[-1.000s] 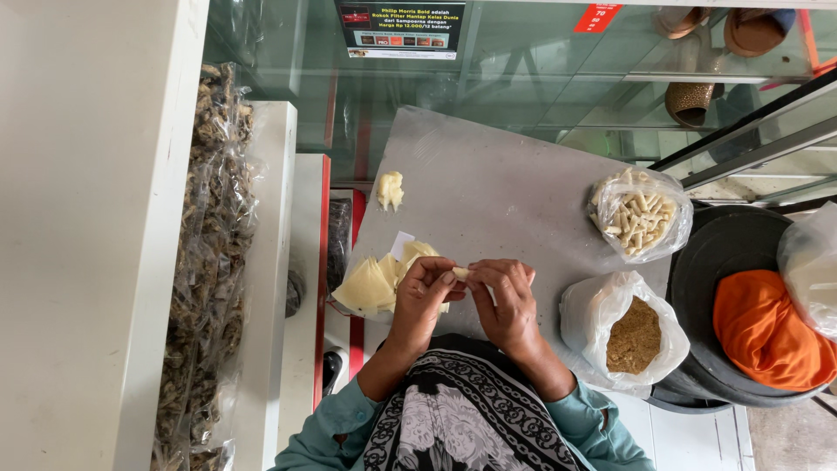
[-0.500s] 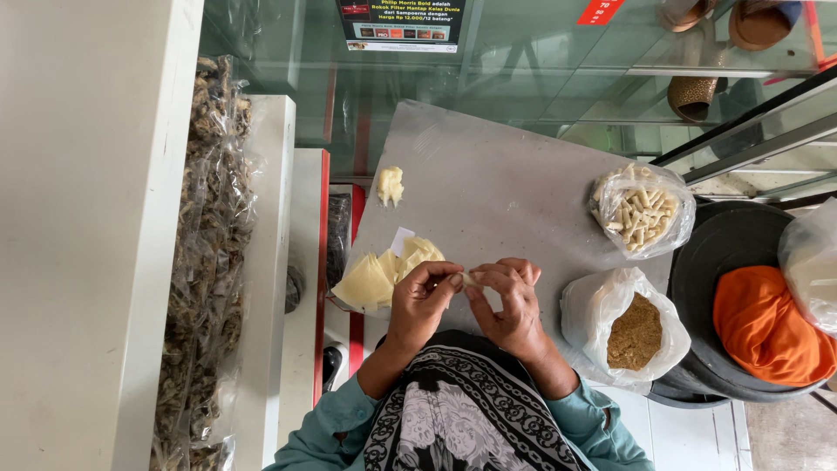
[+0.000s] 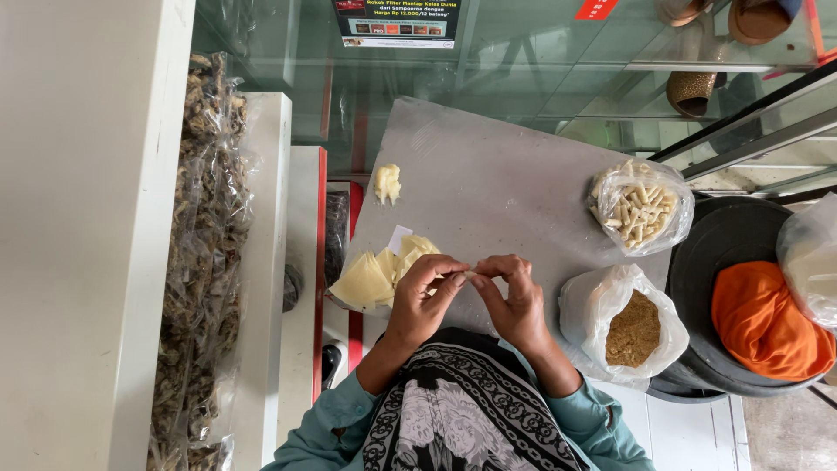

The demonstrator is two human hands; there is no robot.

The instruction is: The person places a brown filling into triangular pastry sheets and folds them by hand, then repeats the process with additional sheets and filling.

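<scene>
My left hand (image 3: 425, 301) and my right hand (image 3: 514, 301) meet over the near edge of a grey board (image 3: 506, 183). Between their fingertips they pinch one small pale roll of dough (image 3: 471, 274). Just left of my left hand lies a stack of thin pale yellow wrapper sheets (image 3: 377, 275). A small lump of pale paste (image 3: 387, 183) sits farther back on the board. At the right, a clear bag of finished pale rolls (image 3: 641, 209) and a clear bag of brown crumbly filling (image 3: 635, 327) stand open.
A black tub (image 3: 724, 235) at the right holds an orange cloth (image 3: 767, 318) and another plastic bag. Clear packets of dark dried goods (image 3: 205, 262) hang along a white shelf on the left. A glass case stands behind the board.
Both hands stay together over the board's near edge; the fingers have shifted slightly around the small roll. Nothing else has moved.
</scene>
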